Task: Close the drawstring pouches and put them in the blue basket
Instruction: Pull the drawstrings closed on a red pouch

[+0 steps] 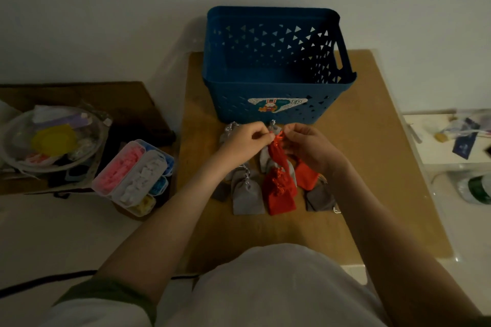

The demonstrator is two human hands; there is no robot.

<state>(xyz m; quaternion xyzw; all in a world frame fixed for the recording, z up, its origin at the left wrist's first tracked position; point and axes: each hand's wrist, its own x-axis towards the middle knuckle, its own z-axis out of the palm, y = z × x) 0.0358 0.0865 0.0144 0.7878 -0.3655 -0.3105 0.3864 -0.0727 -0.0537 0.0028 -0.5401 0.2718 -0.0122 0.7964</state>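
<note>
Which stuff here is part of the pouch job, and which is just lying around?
Job: blue basket, held red pouch, left hand, right hand, loose pouches.
Lying about: clear bowl, divided box, green bottle.

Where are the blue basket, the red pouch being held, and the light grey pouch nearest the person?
blue basket [233,110]: head view, front wall, left of the sticker.
held red pouch [277,154]: head view, middle of its cloth body.
nearest light grey pouch [248,199]: head view, flat lower body.
</note>
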